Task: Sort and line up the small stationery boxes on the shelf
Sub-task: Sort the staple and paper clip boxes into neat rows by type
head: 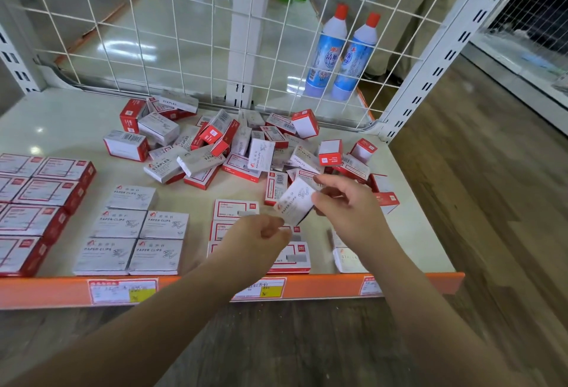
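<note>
A loose heap of small red-and-white and grey stationery boxes (pixel 233 143) lies at the back middle of the shelf (pixel 76 116). My right hand (pixel 344 202) pinches a grey paper-clips box (pixel 295 200), tilted, above the shelf's front. My left hand (pixel 258 239) reaches to the box's lower corner with curled fingers; whether it touches the box I cannot tell. Grey paper-clips boxes (pixel 135 233) stand lined up in rows at the front. Red-framed white boxes (pixel 235 208) lie in a column under my left hand. Larger red boxes (pixel 37 202) are lined up at the left.
A white wire grid (pixel 190 33) closes the shelf's back, with two blue spray bottles (pixel 338 54) behind it. An orange price strip (pixel 322 286) with labels runs along the front edge. A grey staples box (pixel 349 259) lies at the front right. A slotted upright (pixel 436 57) stands right.
</note>
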A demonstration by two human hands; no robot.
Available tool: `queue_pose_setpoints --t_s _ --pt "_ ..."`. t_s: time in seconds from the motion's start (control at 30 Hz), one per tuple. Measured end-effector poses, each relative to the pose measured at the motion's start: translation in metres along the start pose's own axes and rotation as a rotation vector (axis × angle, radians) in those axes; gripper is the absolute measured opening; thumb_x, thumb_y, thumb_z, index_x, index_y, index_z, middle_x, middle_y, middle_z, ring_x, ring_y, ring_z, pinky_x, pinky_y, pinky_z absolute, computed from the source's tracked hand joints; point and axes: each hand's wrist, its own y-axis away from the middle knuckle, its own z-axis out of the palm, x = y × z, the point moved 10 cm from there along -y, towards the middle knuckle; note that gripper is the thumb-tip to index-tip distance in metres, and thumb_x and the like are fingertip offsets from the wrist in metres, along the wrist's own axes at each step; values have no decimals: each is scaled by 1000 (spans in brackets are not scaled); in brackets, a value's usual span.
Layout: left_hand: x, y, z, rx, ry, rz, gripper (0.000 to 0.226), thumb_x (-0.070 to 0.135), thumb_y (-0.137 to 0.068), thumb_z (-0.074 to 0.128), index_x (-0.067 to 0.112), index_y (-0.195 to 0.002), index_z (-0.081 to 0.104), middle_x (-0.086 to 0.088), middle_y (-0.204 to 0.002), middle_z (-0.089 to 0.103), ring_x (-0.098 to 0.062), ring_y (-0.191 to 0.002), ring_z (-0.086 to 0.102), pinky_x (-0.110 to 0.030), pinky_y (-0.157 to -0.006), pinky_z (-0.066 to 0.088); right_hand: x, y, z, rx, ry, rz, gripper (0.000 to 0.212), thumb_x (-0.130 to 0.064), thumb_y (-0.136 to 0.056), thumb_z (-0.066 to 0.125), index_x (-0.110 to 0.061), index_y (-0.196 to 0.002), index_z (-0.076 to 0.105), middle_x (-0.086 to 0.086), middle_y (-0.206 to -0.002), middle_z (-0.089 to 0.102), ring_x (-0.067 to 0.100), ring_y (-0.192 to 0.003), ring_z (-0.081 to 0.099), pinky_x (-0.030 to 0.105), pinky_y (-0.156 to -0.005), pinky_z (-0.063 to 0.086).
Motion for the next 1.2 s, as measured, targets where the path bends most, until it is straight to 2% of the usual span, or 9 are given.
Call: queue_pose_setpoints --t_s 0.13,0.23,0.3,0.4,0.53,0.67,0.83,1.03,1.2 --pt "-4 -1 -6 66 140 -33 39 28 -95 49 22 -133 49 12 -111 59 -1 -63 52 -1 -42 37 5 2 8 -26 -59 19 37 -17 -92 54 -21 -129 51 -14 -95 56 11 -96 57 28 -88 52" --pt "-8 0 -13 106 234 -43 35 26 -95 48 25 -130 52 28 -85 55 2 -60 52 -2 -40 37 5 4 13 -84 -64 1 40 -19 -93 53 -27 -132 47 -19 -96 56 10 -94 59 18 -77 52" --pt "-9 -1 -20 143 246 -37 32 25 -95 49 24 -127 56 29 -80 53 3 -64 53 -3 -41 38 5 6 18 -130 -72 -10 42 -18 -93 52 -30 -132 45 -22 -95 57 8 -90 61 14 -72 52" --pt "-11 -1 -29 184 272 -43 29 23 -94 51 22 -122 58 25 -78 54 2 -66 53 -4 -40 40 5 9 24 -187 -56 -21 43 -19 -93 53 -31 -133 43 -25 -98 56 3 -90 60 11 -71 51" --pt "-16 0 -38 208 278 -48 25 23 -93 52 24 -117 60 21 -81 59 -2 -71 58 -8 -46 46 6 13 29 -261 -66 -14 42 -16 -88 60 -40 -118 46 -29 -92 59 -11 -85 59 8 -67 49" --pt "-19 0 -42 215 233 -41 28 23 -93 53 25 -120 59 17 -90 62 -3 -76 61 -11 -53 48 10 11 30 -235 -23 -35 47 -11 -83 66 -44 -112 48 -20 -98 61 -2 -92 60 7 -70 48" --pt "-21 3 -42 207 201 -31 30 17 -93 53 22 -122 58 10 -100 66 -15 -94 65 -27 -75 56 11 9 33 -223 76 -69 52 -13 -82 68 -37 -124 48 -17 -104 59 -1 -96 56 3 -75 45" --pt "-24 2 -43 191 160 -4 30 12 -92 53 20 -121 57 12 -97 65 -9 -89 64 -13 -67 53 5 9 38 -218 142 -115 52 -12 -82 67 -28 -128 50 -19 -105 54 -8 -92 52 -3 -74 40" --pt "-23 3 -46 195 168 7 30 10 -92 53 18 -121 58 6 -102 67 -13 -92 65 -22 -74 56 4 10 41 -219 160 -119 49 -14 -82 68 -31 -124 49 -15 -111 58 -7 -93 52 -2 -75 41"
